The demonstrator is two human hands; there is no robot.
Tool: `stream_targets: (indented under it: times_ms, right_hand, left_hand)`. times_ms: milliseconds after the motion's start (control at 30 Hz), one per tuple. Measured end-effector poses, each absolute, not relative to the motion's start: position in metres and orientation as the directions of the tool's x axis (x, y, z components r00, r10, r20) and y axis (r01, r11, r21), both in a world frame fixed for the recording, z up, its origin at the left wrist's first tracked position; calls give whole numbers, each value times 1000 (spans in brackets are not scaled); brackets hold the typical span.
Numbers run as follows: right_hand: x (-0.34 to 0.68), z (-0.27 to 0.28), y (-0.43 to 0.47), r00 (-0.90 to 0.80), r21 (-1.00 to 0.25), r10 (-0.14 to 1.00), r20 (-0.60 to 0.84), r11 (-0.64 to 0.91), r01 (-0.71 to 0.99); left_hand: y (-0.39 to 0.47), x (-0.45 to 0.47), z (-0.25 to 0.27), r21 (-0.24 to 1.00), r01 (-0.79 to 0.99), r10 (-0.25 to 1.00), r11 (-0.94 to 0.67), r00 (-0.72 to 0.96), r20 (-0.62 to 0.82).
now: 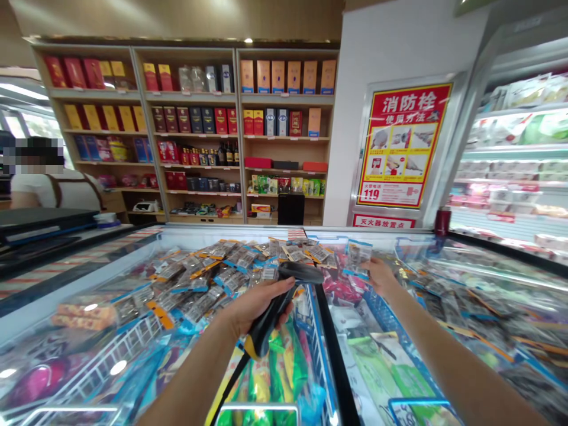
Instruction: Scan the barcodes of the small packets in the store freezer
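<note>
While the left hand [261,305] is wrapped round the handle of a black-and-yellow pistol-shaped plastic scanner [299,272], the right hand [378,276] pinches a small clear plastic packet with blue end strips [358,255]. Packet's toward the far side of the glass-topped chest freezer [332,343], right of its black divider, apart from the scanner head. Can't tell if it touches the glass. Heap of blue- and orange-edged clear packets [213,266] left of divider.
</note>
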State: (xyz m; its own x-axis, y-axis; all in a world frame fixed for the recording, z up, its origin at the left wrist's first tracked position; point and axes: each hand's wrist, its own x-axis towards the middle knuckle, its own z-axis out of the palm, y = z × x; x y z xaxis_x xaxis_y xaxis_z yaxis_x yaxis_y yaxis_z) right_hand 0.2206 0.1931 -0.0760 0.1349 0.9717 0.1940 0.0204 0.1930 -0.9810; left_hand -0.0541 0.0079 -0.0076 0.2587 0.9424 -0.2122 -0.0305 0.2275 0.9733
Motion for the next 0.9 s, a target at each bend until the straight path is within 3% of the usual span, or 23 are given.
stream_targets:
  times_ms: [167,233,367,900]
  right_hand:
    - [204,-51,175,-4,-940,1000,7,5,-342]
    - [199,-44,171,-14,-908,1000,16,9,-419]
    - [194,-41,169,3,-880,997,80,72,-469]
    - [198,-43,171,-8,-871,994,107,90,-483]
  left_hand:
    - [5,-50,-8,975,-56,936,215,297,-190]
    - [5,-48,-8,976,-49,935,214,299,-190]
    - [4,-41,-11,971,-67,925,231,326,-198]
    - [-2,-33,-7,969,-129,928,212,337,-158]
